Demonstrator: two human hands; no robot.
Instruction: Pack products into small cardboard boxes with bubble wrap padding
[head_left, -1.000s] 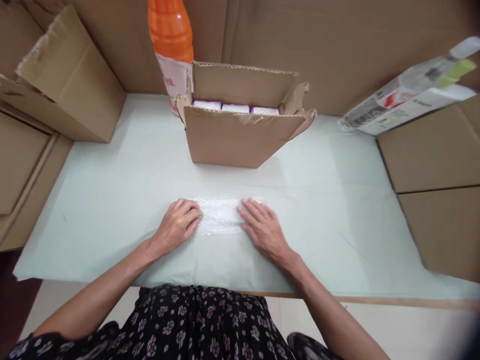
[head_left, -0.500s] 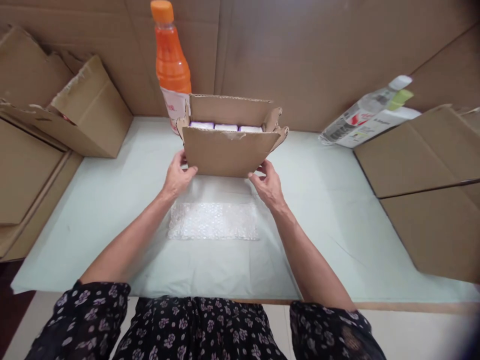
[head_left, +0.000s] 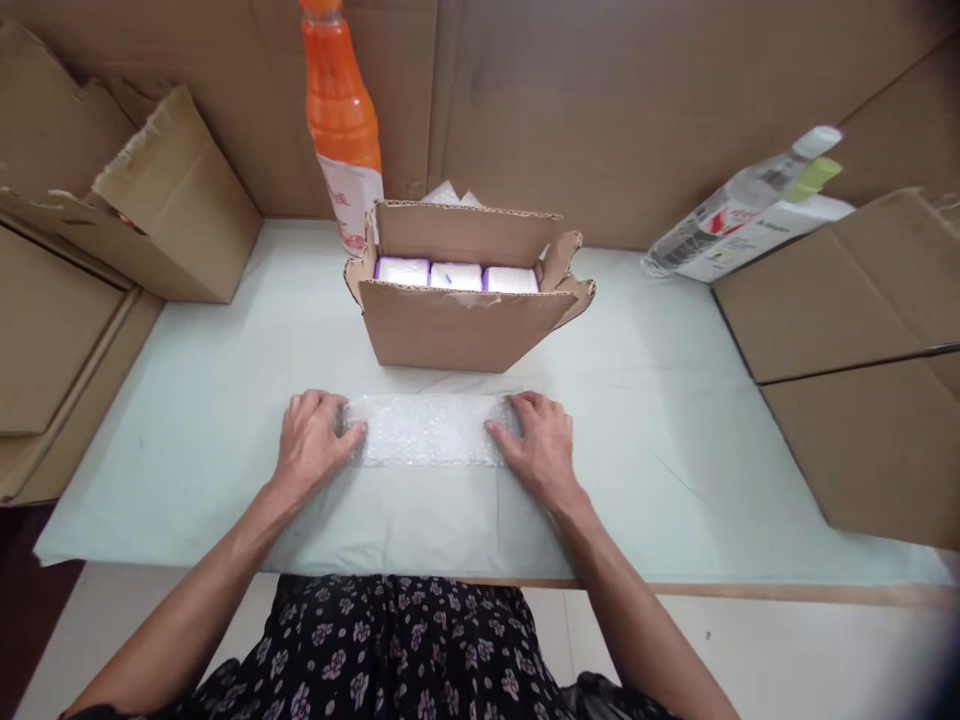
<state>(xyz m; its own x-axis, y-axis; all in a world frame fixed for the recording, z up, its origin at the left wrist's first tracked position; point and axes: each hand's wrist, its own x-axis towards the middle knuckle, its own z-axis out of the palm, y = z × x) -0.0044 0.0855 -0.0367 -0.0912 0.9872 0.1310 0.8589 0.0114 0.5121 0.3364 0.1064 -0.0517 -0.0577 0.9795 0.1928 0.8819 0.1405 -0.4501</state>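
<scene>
Worktop (head_left: 675,470) w/ open cardboard box (head_left: 442,325) upright near ctr., prob. set back for room in front. Bubble wrap (head_left: 427,432) lies flat just before box, long axis L–R, approx. parallel to box front. L hand (head_left: 309,435) & R hand (head_left: 544,443): fingers hold opp. ends, thumbs on top, apparently so it lies straight.
</scene>
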